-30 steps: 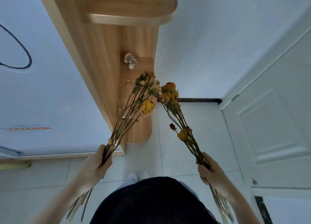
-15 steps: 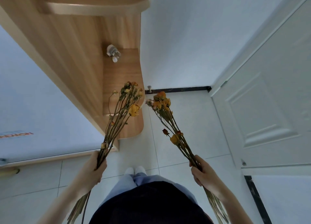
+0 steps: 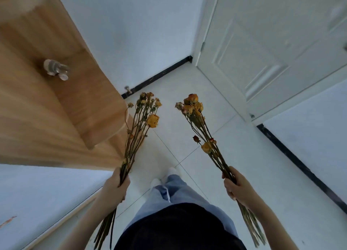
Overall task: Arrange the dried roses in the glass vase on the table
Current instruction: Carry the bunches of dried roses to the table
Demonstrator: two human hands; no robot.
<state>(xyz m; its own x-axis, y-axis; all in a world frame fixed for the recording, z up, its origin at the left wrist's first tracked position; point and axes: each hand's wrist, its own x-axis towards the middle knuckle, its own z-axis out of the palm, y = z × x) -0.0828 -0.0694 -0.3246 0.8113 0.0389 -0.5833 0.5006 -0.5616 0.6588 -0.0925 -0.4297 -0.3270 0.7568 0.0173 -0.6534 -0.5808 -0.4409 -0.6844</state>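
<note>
Wooden rounded shelf unit [image 3: 78, 107] close left; left hand [image 3: 115, 187], right hand [image 3: 237, 189] each clutch dried yellow rose bunches [image 3: 139, 133], white panelled door [image 3: 266, 49] right.

light: soft, even, cool | blur: motion-smeared upper left | edges: wide-angle bending

On your left stands a wooden shelf unit [image 3: 90, 107], a small grey figurine [image 3: 55, 69] on its lower board. Ahead, a black skirting strip [image 3: 159, 75] runs along the white wall [image 3: 140, 34], a small doorstop [image 3: 127, 89] beside it. A white panelled door [image 3: 262, 52] stands to your right.
</note>
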